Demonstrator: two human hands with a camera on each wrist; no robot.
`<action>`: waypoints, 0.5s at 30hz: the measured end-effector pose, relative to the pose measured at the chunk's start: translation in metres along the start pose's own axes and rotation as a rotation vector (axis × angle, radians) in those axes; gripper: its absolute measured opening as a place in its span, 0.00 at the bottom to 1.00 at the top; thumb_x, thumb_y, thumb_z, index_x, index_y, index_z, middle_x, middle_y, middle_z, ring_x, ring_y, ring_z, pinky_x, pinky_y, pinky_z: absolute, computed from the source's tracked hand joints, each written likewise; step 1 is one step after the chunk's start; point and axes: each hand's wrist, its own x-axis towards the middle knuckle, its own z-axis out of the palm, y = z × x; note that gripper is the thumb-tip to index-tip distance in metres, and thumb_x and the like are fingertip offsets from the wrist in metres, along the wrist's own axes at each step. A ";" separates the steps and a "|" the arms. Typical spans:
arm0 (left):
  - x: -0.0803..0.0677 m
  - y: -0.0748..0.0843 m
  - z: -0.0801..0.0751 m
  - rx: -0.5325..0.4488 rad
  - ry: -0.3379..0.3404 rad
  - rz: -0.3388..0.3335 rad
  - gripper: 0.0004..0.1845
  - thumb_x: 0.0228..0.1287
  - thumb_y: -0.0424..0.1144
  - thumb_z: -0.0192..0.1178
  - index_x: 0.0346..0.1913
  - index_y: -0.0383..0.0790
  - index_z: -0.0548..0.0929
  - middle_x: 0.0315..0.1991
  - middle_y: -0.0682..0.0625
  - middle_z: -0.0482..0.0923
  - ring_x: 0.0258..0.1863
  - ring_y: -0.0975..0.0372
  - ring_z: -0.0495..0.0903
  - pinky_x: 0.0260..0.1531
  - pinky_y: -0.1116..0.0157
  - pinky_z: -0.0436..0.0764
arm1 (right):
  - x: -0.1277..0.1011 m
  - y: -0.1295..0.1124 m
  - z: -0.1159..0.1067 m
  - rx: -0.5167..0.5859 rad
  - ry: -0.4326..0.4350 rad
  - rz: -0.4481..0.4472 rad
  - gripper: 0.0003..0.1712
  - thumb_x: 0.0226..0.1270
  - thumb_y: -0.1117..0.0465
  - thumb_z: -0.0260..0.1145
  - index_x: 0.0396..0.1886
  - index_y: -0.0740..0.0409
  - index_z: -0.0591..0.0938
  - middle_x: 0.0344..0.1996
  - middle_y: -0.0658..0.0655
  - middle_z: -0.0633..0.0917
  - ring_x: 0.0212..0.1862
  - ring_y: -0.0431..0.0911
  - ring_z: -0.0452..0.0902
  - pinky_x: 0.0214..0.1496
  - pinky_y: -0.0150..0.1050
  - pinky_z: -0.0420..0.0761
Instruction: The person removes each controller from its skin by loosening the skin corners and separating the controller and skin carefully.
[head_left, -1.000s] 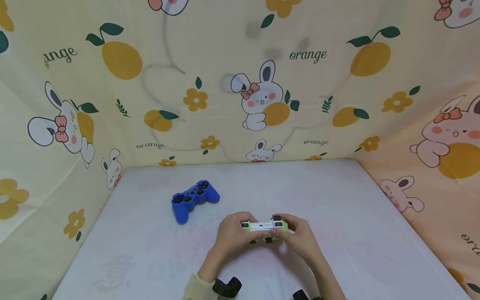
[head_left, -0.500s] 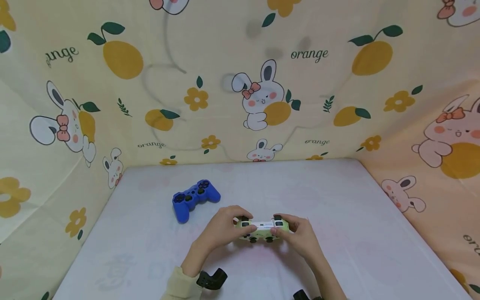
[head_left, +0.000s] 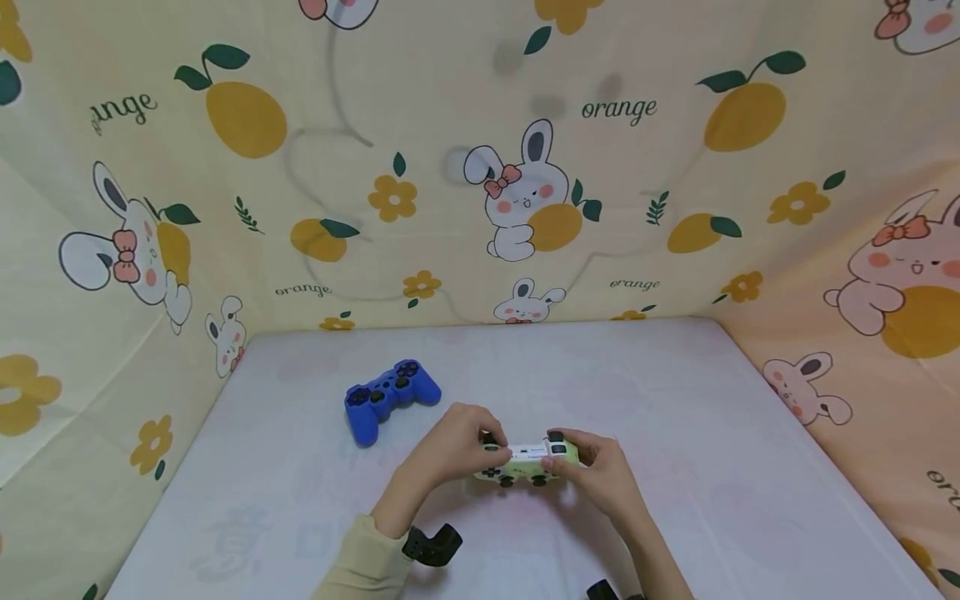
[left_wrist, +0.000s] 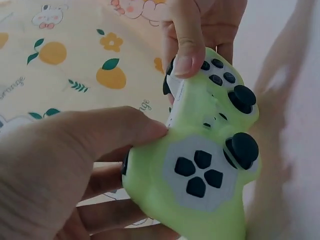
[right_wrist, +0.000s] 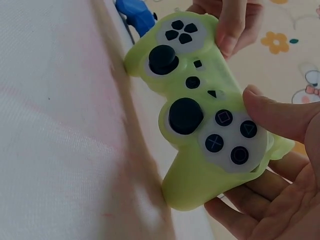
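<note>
My left hand (head_left: 450, 446) and right hand (head_left: 600, 471) both clasp the green controller (head_left: 525, 463), fingers curled behind for support | blue controller (head_left: 390, 398) lies apart on the bench (head_left: 712, 467).

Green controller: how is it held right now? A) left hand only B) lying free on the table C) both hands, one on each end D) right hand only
C: the left hand and the right hand each grip an end of the green controller; both wrist views show fingers curled round it.
</note>
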 end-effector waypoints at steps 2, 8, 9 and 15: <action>-0.002 0.000 0.002 -0.037 0.015 -0.054 0.03 0.56 0.40 0.73 0.29 0.47 0.89 0.26 0.63 0.80 0.25 0.68 0.75 0.27 0.70 0.76 | 0.000 0.000 0.000 0.003 0.005 0.004 0.29 0.52 0.60 0.79 0.54 0.62 0.83 0.44 0.55 0.86 0.46 0.46 0.82 0.44 0.36 0.79; -0.008 0.005 0.008 -0.086 0.094 -0.133 0.02 0.55 0.40 0.72 0.28 0.48 0.89 0.25 0.63 0.81 0.24 0.68 0.76 0.24 0.69 0.77 | 0.001 0.002 0.003 0.001 0.019 0.018 0.28 0.51 0.61 0.80 0.54 0.61 0.84 0.42 0.54 0.87 0.41 0.46 0.82 0.41 0.36 0.79; -0.008 0.007 0.008 -0.082 0.110 -0.138 0.02 0.55 0.40 0.72 0.28 0.47 0.89 0.25 0.63 0.81 0.24 0.68 0.76 0.24 0.69 0.77 | 0.001 0.002 0.003 0.000 0.023 0.018 0.28 0.51 0.61 0.80 0.54 0.61 0.84 0.41 0.54 0.87 0.40 0.46 0.82 0.40 0.36 0.78; -0.008 0.017 0.017 -0.019 0.240 -0.204 0.03 0.52 0.38 0.74 0.25 0.47 0.89 0.23 0.62 0.80 0.22 0.68 0.73 0.23 0.68 0.74 | 0.001 0.002 0.003 -0.012 0.032 0.028 0.28 0.50 0.61 0.80 0.53 0.61 0.84 0.40 0.54 0.87 0.39 0.46 0.82 0.41 0.36 0.78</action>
